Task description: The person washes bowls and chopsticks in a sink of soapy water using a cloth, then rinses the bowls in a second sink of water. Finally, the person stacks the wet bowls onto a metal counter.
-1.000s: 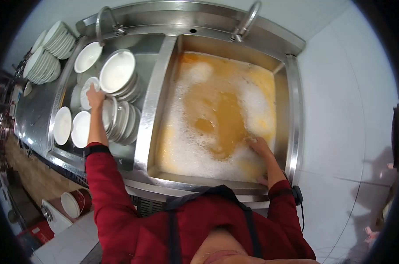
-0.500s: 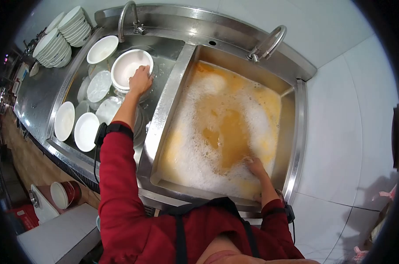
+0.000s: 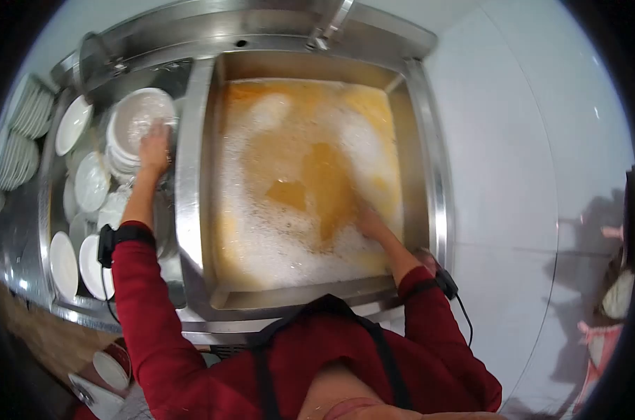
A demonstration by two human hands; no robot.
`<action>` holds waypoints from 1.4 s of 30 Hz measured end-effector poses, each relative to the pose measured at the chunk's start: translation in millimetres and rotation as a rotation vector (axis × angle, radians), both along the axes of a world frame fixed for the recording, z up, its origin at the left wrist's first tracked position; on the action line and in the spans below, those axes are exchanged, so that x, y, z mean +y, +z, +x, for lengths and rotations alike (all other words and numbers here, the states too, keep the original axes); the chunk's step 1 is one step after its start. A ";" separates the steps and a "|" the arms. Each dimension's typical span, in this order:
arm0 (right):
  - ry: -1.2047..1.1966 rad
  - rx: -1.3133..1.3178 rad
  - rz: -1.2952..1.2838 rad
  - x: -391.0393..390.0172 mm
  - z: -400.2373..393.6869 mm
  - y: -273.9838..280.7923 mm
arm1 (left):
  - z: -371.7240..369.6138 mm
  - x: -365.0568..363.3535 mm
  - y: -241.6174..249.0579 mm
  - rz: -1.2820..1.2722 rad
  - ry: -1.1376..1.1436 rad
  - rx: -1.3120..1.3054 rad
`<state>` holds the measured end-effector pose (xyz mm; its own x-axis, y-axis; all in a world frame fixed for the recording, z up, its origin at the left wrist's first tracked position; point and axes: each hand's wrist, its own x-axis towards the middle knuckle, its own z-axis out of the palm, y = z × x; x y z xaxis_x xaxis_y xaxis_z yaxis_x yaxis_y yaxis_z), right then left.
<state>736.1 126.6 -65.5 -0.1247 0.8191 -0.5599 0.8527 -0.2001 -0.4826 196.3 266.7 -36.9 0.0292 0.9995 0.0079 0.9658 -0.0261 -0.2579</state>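
My left hand [image 3: 155, 148] reaches over the near right rim of a white bowl [image 3: 128, 115] in the left basin. Its slightly blurred fingers are stretched out above the bowl's inside, where water glints. That bowl sits on top of other white bowls [image 3: 123, 159]. My right hand [image 3: 368, 222] dips into the foamy, orange-brown water [image 3: 331, 189] of the right basin. The foam and murky water hide its fingers and anything they may touch.
White dishes [image 3: 92, 180] lie in the left basin, and more lean along its left side [image 3: 64, 264]. Stacked bowls [image 3: 18, 161] stand on the left counter. A steel divider [image 3: 191, 175] separates the basins. Taps [image 3: 324, 31] rise at the back.
The view has shifted, so the basins appear farther left. My left fingers have straightened over the bowl, which now rests on the stack with water stirring inside. My right hand stays in the water.
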 end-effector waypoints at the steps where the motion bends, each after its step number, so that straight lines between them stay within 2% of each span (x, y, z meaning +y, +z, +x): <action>1: 0.002 0.027 0.058 0.4 -7.1 15.5 | 5.6 9.0 4.0 -0.034 0.045 -0.046; 4: -0.154 0.026 0.012 -1.7 0.8 -2.8 | 1.1 30.7 -3.4 0.019 -0.072 -0.032; 6: -0.120 -0.025 -0.004 1.4 1.0 6.6 | -0.8 44.3 -5.4 0.057 -0.095 -0.211; 7: -0.066 -0.093 -0.025 0.8 3.5 10.2 | -5.9 54.2 -3.5 0.058 -0.108 -0.208; 9: -0.080 -0.179 -0.052 4.9 16.0 7.2 | -6.1 75.1 6.7 -0.081 -0.186 -0.462; 10: -0.077 -0.260 -0.075 7.8 24.0 5.3 | 2.2 76.5 18.3 0.037 -0.251 -0.726; 12: -0.118 -0.184 -0.066 22.5 28.6 27.1 | 14.4 81.5 29.0 0.285 -0.125 -0.775; 15: -0.204 -0.010 0.004 51.1 44.7 24.2 | 84.7 61.5 77.3 0.558 -0.298 -0.627; 16: -0.254 0.074 0.058 61.8 46.9 22.4 | 106.4 58.5 77.9 0.557 -0.428 -0.699; 17: -0.239 0.079 0.065 70.3 43.2 28.2 | 129.6 52.6 77.5 0.479 -0.472 -0.712; 18: -0.226 0.112 0.095 77.8 39.0 40.8 | 150.3 48.0 62.2 0.376 -0.360 -0.663; 20: -0.212 0.142 0.122 87.5 30.7 66.2 | 181.9 43.4 25.8 -0.068 -0.115 -0.419; 22: 0.101 -0.162 0.270 87.4 20.7 78.8 | 208.9 16.8 10.0 -0.322 -0.003 -0.376; 24: 0.169 -0.226 0.255 86.7 25.7 51.6 | 213.5 7.7 -27.4 -0.569 0.046 -0.396; 25: 0.250 -0.287 0.266 83.9 29.5 35.5 | 214.7 -1.3 -47.9 -0.588 0.039 -0.390; 27: 0.226 -0.256 0.208 73.7 31.1 10.9 | 213.4 -21.8 -76.5 -0.534 -0.036 -0.237; 29: 0.213 -0.221 0.162 68.9 25.1 2.0 | 214.6 -28.1 -95.1 -0.865 -0.314 -0.067; 31: 0.044 -0.067 -0.065 60.7 9.8 7.7 | 232.8 -57.0 -104.1 -0.767 0.137 -0.300; 32: 0.051 -0.060 -0.064 55.8 14.7 -21.1 | 242.0 -66.0 -105.6 -0.819 -0.023 -0.221; 33: 0.150 -0.243 0.022 44.6 27.2 -75.5 | 246.7 -75.4 -109.4 -0.869 -0.188 -0.141; 34: 0.247 -0.431 0.113 38.9 35.7 -103.7 | 250.3 -91.4 -132.5 -0.657 -0.360 -0.148; 35: 0.248 -0.432 0.119 36.9 33.8 -98.0 | 253.7 -106.9 -151.5 -0.437 -0.524 -0.154; 36: 0.365 -0.370 0.114 30.9 28.9 -86.9 | 261.2 -120.3 -148.4 -0.373 -0.591 -0.158; 37: 0.483 -0.309 0.109 25.5 23.9 -74.8 | 270.1 -131.5 -145.4 -0.445 -0.598 -0.150; 38: 0.489 -0.308 0.120 20.7 19.1 -58.3 | 278.8 -143.0 -140.1 -0.507 -0.615 -0.136; 40: 0.654 -0.240 -0.002 13.5 7.2 -28.5 | 291.1 -163.8 -127.6 -0.645 -0.641 -0.104; 42: 0.703 -0.245 -0.023 0.3 4.7 -50.8 | 300.9 -181.9 -117.7 -0.768 -0.671 -0.064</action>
<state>740.9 126.9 -116.3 -0.4847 0.5799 -0.6548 0.8657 0.4249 -0.2646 497.2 84.8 -154.7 0.6071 0.5126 -0.6072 0.7022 -0.7037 0.1080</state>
